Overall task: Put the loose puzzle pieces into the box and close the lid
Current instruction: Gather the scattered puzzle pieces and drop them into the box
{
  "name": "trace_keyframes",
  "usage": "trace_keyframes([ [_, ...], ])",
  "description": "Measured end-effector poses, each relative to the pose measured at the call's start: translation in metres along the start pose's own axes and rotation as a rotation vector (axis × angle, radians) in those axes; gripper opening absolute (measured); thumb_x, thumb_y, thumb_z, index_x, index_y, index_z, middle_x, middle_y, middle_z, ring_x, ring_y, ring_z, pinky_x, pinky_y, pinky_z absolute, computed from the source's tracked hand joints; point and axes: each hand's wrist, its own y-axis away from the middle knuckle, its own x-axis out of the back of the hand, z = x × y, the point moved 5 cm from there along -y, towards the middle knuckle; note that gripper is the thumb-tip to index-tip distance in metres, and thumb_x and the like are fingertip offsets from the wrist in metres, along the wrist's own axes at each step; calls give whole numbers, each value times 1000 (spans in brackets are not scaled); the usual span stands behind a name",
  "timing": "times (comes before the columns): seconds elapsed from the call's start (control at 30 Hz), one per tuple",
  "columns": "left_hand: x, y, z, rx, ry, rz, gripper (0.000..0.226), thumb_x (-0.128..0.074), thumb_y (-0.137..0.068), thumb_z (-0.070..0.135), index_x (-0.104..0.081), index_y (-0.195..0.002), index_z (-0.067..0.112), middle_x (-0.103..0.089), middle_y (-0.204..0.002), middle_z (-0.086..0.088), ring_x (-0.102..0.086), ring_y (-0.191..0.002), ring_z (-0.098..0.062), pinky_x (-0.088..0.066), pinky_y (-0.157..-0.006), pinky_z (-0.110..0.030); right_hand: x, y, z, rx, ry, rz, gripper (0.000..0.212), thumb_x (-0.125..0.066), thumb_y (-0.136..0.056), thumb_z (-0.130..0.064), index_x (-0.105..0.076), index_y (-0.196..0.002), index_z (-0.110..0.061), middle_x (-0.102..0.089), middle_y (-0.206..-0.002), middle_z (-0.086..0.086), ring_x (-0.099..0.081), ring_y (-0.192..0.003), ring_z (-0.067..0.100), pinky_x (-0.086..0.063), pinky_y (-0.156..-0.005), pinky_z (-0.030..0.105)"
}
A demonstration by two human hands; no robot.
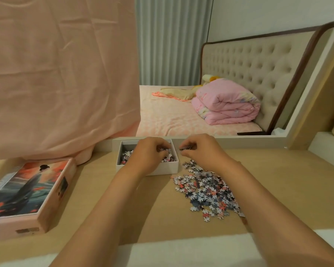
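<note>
Now, L hand (148,153) fingers curled in box (168,168), grip unclear, R hand (201,151) pinching pcs (185,148), lid (27,189) left

The box (147,169) is a small white tray, open and upright on the counter (123,199), partly filled with stowed pieces (124,157). The loose puzzle pieces (206,191), white, grey-blue and pink-red, lie in a scattered heap on the counter just right of the box. The lid (27,191), printed with a robed figure, lies picture-up, well left of the box.
</note>
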Motion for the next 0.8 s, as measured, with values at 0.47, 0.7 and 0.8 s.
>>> trace_keyframes([
  [0.47, 22, 3, -44, 122, -58, 7, 23, -67, -88, 28, -70, -111, 27, -70, -104, 10, -63, -92, -6, -49, -82, -27, -51, -33, -27, 33, 126, -146, 20, -64, -94, -24, -76, -110, -24, -73, -102, -5, -60, -81, 4, -41, -69, 14],
  [0.7, 16, 1, -3, -27, -133, 4, 26, -62, -90, 21, -68, -116, 22, -67, -113, 5, -61, -97, -9, -45, -84, -24, -15, -5, -14, 20, 100, -106, 23, -57, -98, -24, -72, -116, -27, -64, -104, -10, -61, -100, 11, -43, -81, 24],
  [0.8, -7, 8, 34, -120, -123, -81, 23, -60, -92, 26, -67, -114, 27, -65, -114, 8, -60, -97, -8, -51, -88, -32, -3, 19, 13, -67, 126, -220, 30, -61, -95, -30, -65, -124, -33, -61, -116, -14, -56, -112, 8, -42, -93, 29],
])
